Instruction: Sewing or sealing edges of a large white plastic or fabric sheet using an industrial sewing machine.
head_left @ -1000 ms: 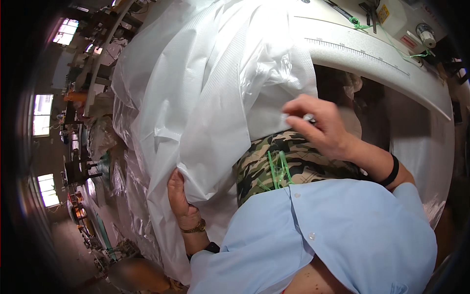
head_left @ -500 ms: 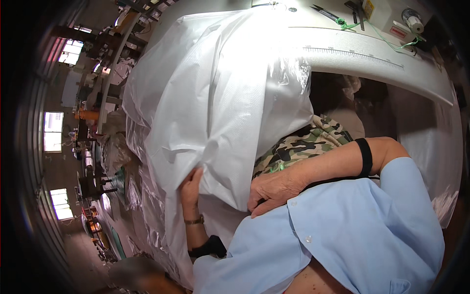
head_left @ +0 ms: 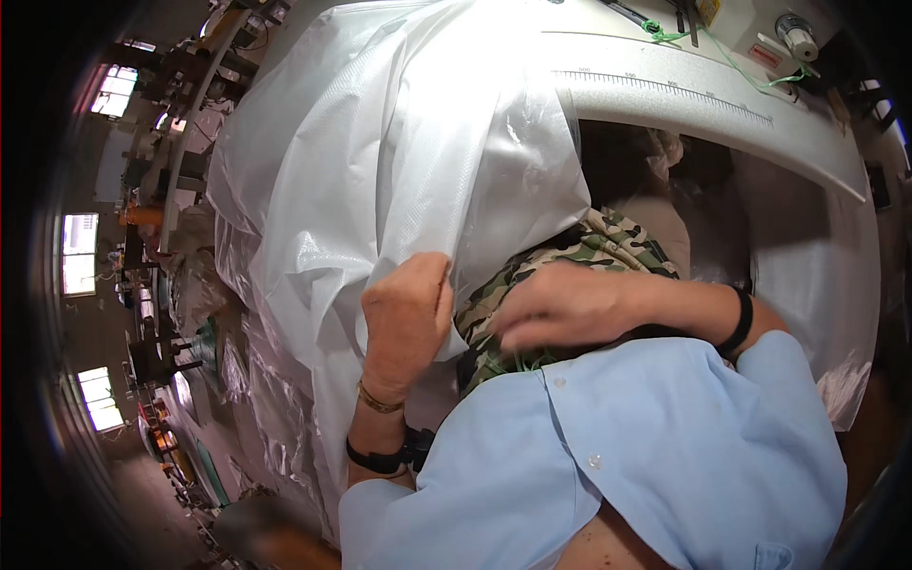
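A large glossy white sheet (head_left: 323, 171), like woven plastic with a fine ribbed texture, drapes from the worktable down over the lap. My left hand (head_left: 408, 318) is closed on a folded edge of it, knuckles up, at the sheet's lower right part. Close by on the right, my right hand (head_left: 560, 302) hangs over the camouflage-patterned cloth (head_left: 622, 242) on the lap, apart from the sheet. Motion smears its fingers, which look bent; I cannot make out anything in them.
The pale sewing-machine table (head_left: 665, 109) curves across the top with a printed ruler scale. On it lie dark hand tools (head_left: 689, 21) with green thread (head_left: 665, 36), beside a machine body with a round knob (head_left: 796, 36). Clear plastic (head_left: 285, 418) is heaped at left.
My left hand has moved up and right, taking the sheet's edge near its fold. The right hand has lifted away from the sheet's edge, up and to the right.
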{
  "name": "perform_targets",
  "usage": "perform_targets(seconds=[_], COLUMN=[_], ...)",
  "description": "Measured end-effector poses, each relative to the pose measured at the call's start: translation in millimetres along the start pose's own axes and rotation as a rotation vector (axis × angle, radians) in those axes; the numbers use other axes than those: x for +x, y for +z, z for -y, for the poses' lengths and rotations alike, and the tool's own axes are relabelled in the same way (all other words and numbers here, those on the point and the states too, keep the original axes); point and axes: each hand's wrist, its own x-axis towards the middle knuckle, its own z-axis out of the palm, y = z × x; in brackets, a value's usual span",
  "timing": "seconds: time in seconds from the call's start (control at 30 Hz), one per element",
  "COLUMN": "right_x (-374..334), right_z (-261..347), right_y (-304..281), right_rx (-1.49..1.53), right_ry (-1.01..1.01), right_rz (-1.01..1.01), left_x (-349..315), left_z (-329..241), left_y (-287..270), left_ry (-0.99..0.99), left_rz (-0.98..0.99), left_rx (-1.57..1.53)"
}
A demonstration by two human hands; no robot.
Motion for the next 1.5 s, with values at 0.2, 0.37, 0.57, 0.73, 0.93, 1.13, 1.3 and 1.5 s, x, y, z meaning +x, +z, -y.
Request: perform_targets(seconds=[0.2, 0.37, 0.57, 0.73, 0.93, 1.13, 1.3, 1.5], right_x=[-45, -20, -21, -21, -6, -12, -24, -12], right_z=[-71, -85, -57, -30, -24, -16, 16, 21], right_y=[-35, -39, -48, -40, -12, -13, -13, 6], right_rx=[-0.021, 0.182, 0.507, 0.623, 0.893, 0.795, 0.491, -0.301], right_ry=[0.2, 0.083, -0.049, -0.194, 0.028, -0.03, -0.072, 0.073], right_rz=[-1.261, -1.147, -1.204, -1.035, -0.812, -0.807, -0.442, -0.393], left_x=[-22, -9, -10, -19, -13, -13, -14, -11], left_z=[6, 6, 4, 7, 0, 7, 10, -9], left_y=[-4, 3, 22, 29, 8, 2, 7, -1], left_ry=[-0.374, -0.495, -0.443, -0.419, -0.365, -0.359, -0.329, -0.293], left_rz=[-0.164, -0.429, -0.384, -0.395, -0.418, -0.376, -0.383, -0.285], left_rx=[-0.553, -1.332, -0.921, -0.855, -0.91, -0.971, -0.966, -0.965])
